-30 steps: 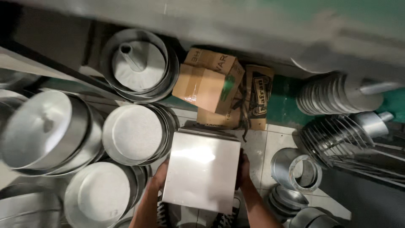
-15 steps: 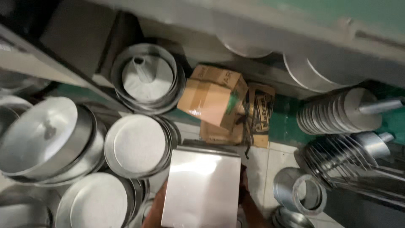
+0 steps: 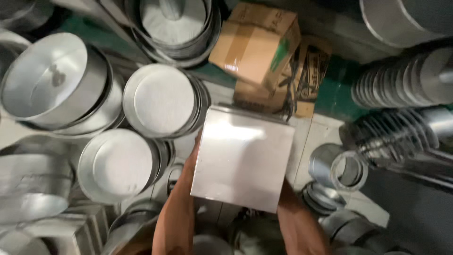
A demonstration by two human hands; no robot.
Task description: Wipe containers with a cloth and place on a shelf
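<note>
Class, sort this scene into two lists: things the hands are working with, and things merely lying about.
In hand: square metal sheet, held by left hand and right hand.
Lying about: round metal pans, cardboard boxes, metal rings, stacked lids.

I'm looking down on stacks of round metal pans crowding the left side, one stack point(image 3: 163, 101) just beside another point(image 3: 120, 163) and a bigger pan point(image 3: 52, 80) tilted at the far left, with a funnel-lidded stack point(image 3: 174, 23) up top. A taped cardboard box point(image 3: 255, 45) sits on a second, printed box point(image 3: 306, 75), leaning against it over a green strip of floor point(image 3: 337, 89). On the right I see a row of metal discs on edge point(image 3: 401, 82), and lower down a short metal ring point(image 3: 337, 167) resting on the tiled floor point(image 3: 321, 132).
</note>
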